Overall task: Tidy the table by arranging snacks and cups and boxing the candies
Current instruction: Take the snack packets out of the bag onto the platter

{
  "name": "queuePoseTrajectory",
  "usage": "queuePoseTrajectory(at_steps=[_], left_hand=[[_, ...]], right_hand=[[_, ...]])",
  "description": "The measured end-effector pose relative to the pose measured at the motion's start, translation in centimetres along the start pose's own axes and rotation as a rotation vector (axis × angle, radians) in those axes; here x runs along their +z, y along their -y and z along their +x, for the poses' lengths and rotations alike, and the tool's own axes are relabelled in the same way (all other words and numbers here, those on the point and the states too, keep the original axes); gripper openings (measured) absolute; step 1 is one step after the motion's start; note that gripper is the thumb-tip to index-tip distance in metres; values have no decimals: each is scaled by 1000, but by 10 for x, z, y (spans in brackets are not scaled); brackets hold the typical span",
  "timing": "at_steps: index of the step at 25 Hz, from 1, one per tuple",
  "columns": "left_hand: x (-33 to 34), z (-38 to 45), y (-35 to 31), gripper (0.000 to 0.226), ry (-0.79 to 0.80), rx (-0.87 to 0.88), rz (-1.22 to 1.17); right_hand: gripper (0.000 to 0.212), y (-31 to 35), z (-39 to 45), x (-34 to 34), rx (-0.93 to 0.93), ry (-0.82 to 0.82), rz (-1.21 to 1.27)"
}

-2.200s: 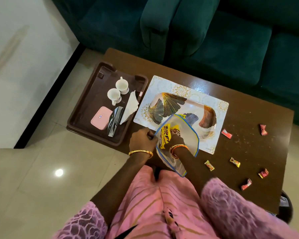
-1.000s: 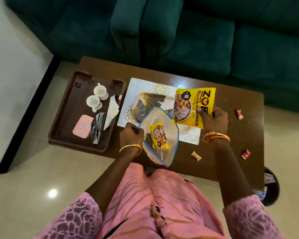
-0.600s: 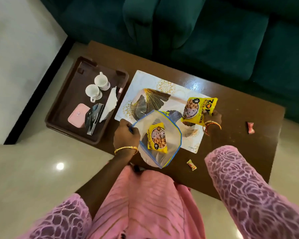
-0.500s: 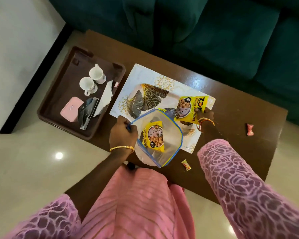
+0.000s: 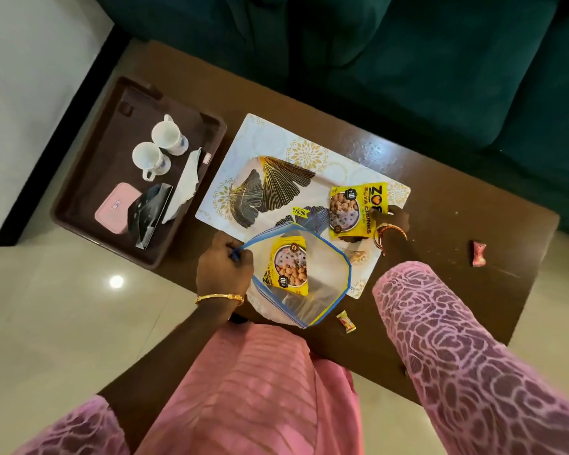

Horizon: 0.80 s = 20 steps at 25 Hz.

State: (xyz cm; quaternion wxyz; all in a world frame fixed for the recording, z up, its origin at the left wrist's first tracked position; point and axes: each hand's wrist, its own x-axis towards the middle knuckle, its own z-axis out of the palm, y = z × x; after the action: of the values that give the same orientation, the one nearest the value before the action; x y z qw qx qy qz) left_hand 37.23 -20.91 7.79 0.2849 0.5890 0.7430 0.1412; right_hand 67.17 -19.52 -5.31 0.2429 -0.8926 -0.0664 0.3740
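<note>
1. Currently, one yellow snack packet (image 5: 358, 210) lies on the patterned tray (image 5: 276, 188), pinched at its near corner by the right hand (image 5: 395, 219), whose grip is closed on it.
2. Just left of that grip, a second snack packet (image 5: 289, 269) sits inside the clear zip bag (image 5: 322, 290); the left hand (image 5: 224, 269) pinches the bag's blue rim, its grip clamped there, holding the mouth wide.
3. Judging progress: snacks look partly arranged, with one packet out and one to unpack.
4. Candies remain unboxed: one candy (image 5: 346, 320) lies near the bag, a red candy (image 5: 478, 253) well right of the right grip on the worktop (image 5: 473, 224).
5. Farther left, two cups (image 5: 160, 149) stand on the brown tray (image 5: 89, 178) beside a pink box (image 5: 117, 208).
</note>
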Motion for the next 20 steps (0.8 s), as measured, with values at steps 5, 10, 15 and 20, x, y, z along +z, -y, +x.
queuePoseTrajectory(at_steps=[5, 10, 15, 20], left_hand=[[-13, -3, -2, 12, -5, 66, -52], [-29, -14, 5, 12, 8, 86, -135], [-40, -23, 18, 14, 25, 128, -174], [-50, -26, 34, 14, 15, 152, -221]], right_hand=[[21, 29, -57, -22, -62, -351, 245], [7, 47, -193, -58, -424, -162, 258], [17, 27, -269, -5, -616, 460, -369], [60, 0, -264, 82, -223, 295, -730]])
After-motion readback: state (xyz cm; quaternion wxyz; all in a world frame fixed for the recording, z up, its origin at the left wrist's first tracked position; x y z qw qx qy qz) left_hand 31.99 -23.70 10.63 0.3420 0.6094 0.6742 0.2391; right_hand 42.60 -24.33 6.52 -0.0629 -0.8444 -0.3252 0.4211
